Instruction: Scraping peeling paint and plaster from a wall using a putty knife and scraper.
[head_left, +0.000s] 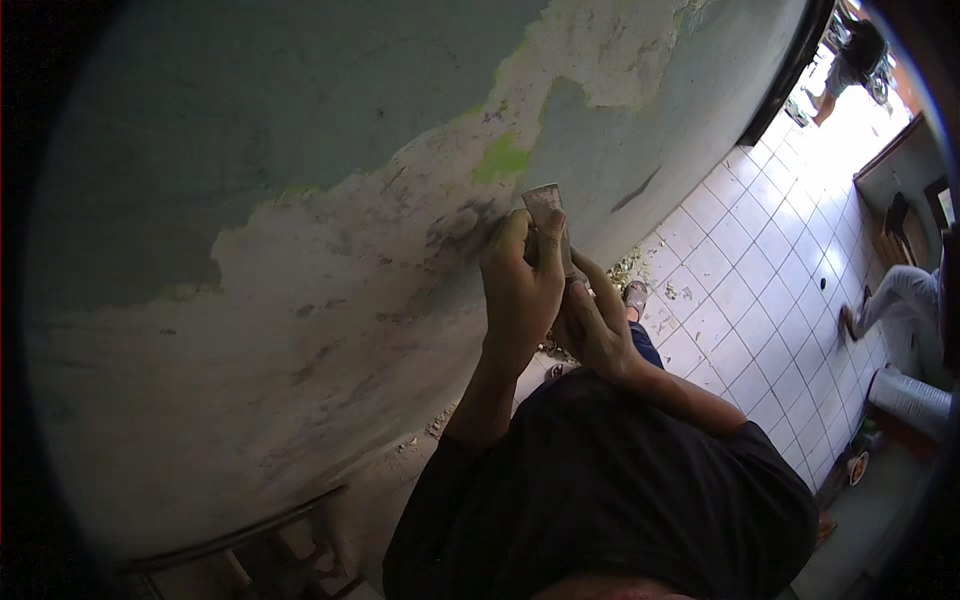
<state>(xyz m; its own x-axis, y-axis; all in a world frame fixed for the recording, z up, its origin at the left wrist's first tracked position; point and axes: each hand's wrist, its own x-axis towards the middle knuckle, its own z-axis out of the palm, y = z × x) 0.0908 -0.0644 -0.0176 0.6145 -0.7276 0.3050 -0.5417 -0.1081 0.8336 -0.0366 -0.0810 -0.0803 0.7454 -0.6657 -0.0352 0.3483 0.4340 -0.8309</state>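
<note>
Both hands are on a flat-bladed scraper (542, 197), held up close to the wall. My left hand (523, 289) pinches its blade, the thumb lying along the metal below the wide edge. Lower down, my right hand (601, 330) is closed around the handle end, which the fingers mostly hide. Grey-green paint (247, 127) covers the upper part of the wall. Beside it a ragged pale area (337, 247) is stripped of that paint, with a bright green patch (504, 157) and dark smudges. Whether the blade touches the wall, I cannot tell.
Paint flakes (637, 262) litter the white tiled floor (750, 277) along the wall's foot. A seated person's leg (896, 296) shows at right, above a silvery wrapped roll (911, 403). Another person (855, 60) is by the bright doorway. A dark-edged frame (232, 529) stands lower left.
</note>
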